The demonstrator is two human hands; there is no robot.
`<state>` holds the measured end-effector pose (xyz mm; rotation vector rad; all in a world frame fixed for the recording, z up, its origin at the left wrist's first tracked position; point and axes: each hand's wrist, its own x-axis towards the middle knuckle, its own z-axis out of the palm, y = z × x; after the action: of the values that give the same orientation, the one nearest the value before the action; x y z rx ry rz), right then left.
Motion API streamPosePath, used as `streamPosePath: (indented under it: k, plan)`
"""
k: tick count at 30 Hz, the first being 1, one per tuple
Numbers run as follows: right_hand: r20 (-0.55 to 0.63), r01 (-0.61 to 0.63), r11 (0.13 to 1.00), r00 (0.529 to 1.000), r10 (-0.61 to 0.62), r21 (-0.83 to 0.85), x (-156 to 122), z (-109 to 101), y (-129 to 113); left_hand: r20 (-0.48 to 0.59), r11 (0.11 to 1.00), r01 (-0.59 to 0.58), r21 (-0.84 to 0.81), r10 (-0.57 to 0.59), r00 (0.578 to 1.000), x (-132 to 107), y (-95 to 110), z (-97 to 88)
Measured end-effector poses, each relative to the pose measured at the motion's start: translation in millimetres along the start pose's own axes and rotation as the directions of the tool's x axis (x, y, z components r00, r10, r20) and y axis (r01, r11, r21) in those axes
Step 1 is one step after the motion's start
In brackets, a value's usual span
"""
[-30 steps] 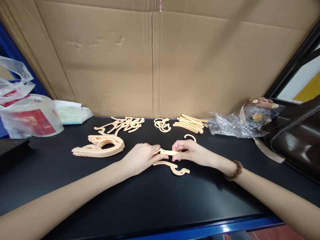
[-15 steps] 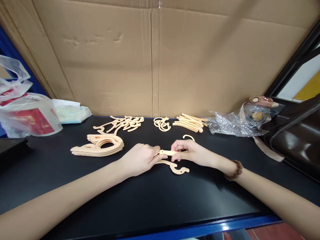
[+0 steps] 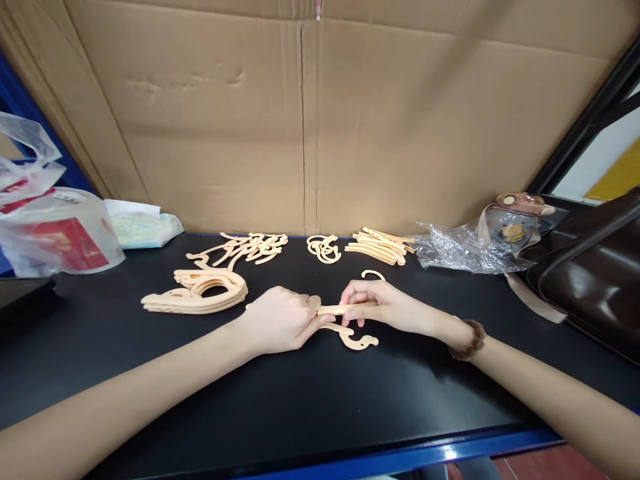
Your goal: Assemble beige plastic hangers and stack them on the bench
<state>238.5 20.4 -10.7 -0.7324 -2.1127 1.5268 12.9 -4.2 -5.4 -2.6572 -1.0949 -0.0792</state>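
Observation:
My left hand is closed on one end of a beige plastic hanger piece. My right hand pinches the other end of it between thumb and fingers. A thin curved hook shows just above my right hand; whether it joins the held piece is hidden. Below the fingers lies a loose hanger arm with a curved notched end, partly covered by my left hand. To the left of my left hand rests a stack of folded beige hangers.
Along the back lie a heap of hanger arms, several hooks and a bundle of straight strips. Clear plastic wrap, a bottle and a dark bag are at right. A plastic bag stands left, before a cardboard wall.
The held piece has turned so its narrow side shows, and the hole near its left end is out of sight. The right hand and the hook have shifted slightly left.

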Motion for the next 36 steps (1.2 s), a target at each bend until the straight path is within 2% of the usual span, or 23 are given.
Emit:
streamPosePath:
  k: [3, 6, 10, 14, 16, 19, 21, 23, 26, 31, 36]
  plan:
    - [-0.015, 0.002, 0.999, 1.0, -0.003, -0.053, 1, 0, 0, -0.029, 1.0, 0.013, -0.01, -0.013, 0.999, 0, 0, 0.8]
    - [-0.111, 0.034, 0.983, 0.992, -0.054, -0.178, 3, 0, 1, -0.067, 1.0, 0.019, -0.01, -0.02, 0.998, -1, 0, 1.8]
    - [-0.28, 0.083, 0.961, 0.947, -0.158, -0.262, 4, -4, -1, -0.123, 0.999, 0.035, -0.008, -0.036, 0.992, -1, 1, 2.0]
    - [-0.385, 0.052, 0.92, 0.898, -0.213, -0.388, 1, -10, -4, -0.172, 0.994, 0.041, -0.101, -0.058, 0.983, -1, -1, 1.0]
    - [-0.372, 0.083, 0.9, 0.892, -0.258, -0.427, 0, -12, -6, -0.199, 0.986, 0.016, -0.167, -0.05, 0.979, -1, -3, 0.1]
    - [-0.27, 0.142, 0.852, 0.911, -0.312, -0.504, -2, -16, -7, -0.204, 0.977, -0.018, -0.215, -0.027, 0.979, 0, -7, -1.1]
    - [-0.165, 0.128, 0.762, 0.941, -0.295, -0.634, -4, -19, -8, -0.201, 0.977, 0.0, -0.215, -0.044, 0.979, 1, -10, -1.5]
    - [-0.086, 0.106, 0.629, 0.96, -0.266, -0.77, -5, -22, -8, -0.215, 0.975, 0.049, -0.216, -0.096, 0.972, 1, -12, -2.0]
    - [-0.049, 0.089, 0.506, 0.966, -0.253, -0.858, -3, -26, -6, -0.252, 0.964, 0.103, -0.244, -0.165, 0.954, 1, -14, -3.4]
    - [-0.046, 0.113, 0.502, 0.955, -0.293, -0.857, 1, -22, -3, -0.302, 0.922, 0.065, -0.382, -0.191, 0.934, -3, -18, -5.2]
    - [-0.032, 0.14, 0.492, 0.945, -0.325, -0.859, 1, -14, -5, -0.202, 0.761, 0.092, -0.642, -0.283, 0.938, -2, -20, -8.5]
